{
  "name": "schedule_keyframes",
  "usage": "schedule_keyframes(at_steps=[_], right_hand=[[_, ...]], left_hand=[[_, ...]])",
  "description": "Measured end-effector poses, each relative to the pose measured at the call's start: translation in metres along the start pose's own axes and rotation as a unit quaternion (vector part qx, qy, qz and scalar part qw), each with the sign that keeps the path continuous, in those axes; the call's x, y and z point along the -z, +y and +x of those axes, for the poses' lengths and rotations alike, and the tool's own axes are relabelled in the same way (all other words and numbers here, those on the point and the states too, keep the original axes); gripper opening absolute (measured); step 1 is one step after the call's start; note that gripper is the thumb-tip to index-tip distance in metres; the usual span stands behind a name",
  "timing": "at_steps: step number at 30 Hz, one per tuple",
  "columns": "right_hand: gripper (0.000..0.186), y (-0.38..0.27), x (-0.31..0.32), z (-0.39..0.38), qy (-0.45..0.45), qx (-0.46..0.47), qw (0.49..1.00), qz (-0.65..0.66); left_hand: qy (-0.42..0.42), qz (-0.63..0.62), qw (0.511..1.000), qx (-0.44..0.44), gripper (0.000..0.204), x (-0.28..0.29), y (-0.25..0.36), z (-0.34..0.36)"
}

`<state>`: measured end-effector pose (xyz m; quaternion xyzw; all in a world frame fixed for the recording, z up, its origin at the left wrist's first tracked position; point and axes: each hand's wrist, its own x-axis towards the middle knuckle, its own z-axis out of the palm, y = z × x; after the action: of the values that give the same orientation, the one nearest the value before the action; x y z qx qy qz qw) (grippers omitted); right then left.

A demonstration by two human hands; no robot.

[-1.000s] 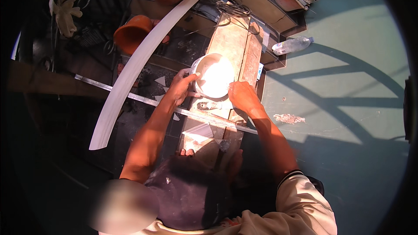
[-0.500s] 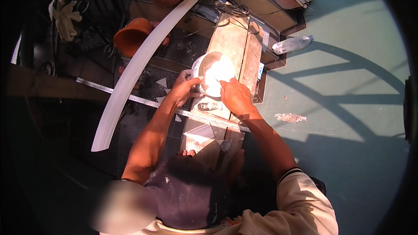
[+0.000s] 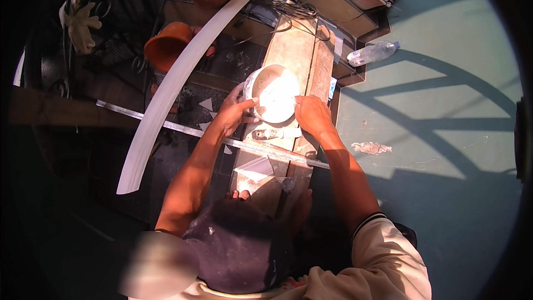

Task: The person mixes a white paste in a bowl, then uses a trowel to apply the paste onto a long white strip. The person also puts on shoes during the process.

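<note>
Because it lies flat in the sun, the long wooden plank (image 3: 291, 72) serves as a table, with a curved white strip (image 3: 177, 80) leaning beside it. On the plank sits a white bowl (image 3: 273, 93), steadied by 2 grips: left hand (image 3: 232, 115) clasping its near rim, right hand (image 3: 312, 115) pressing its right side. A small trowel (image 3: 275, 133) lies just below.

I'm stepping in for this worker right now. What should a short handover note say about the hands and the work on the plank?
Left hand: grip on the left rim of the white bowl.
Right hand: at the bowl's right edge, touching it.
Bowl sits on the wooden plank, its inside glaring in sun; contents unreadable.
Putty knife lies below the bowl, untouched.
Long curved white moulding lies to the left.
Done or left: cannot tell.
</note>
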<state>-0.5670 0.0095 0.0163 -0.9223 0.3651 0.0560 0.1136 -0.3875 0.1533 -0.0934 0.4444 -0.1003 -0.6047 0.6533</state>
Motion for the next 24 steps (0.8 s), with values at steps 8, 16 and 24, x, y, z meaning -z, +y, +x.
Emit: schedule_keyframes(at_steps=[8,16,24], right_hand=[[0.03,0.013,0.025,0.015,-0.117,-0.082,0.988,0.064],[0.03,-0.001,0.029,0.016,-0.168,0.005,0.971,0.171],[0.032,-0.001,0.028,0.021,-0.178,-0.001,0.965,0.195]], left_hand=[[-0.036,0.022,0.999,-0.021,0.073,-0.006,0.006,-0.003],[-0.032,0.02,0.999,-0.022,0.074,0.006,-0.001,0.003],[-0.037,0.024,0.999,-0.014,0.073,0.009,0.002,0.002]])
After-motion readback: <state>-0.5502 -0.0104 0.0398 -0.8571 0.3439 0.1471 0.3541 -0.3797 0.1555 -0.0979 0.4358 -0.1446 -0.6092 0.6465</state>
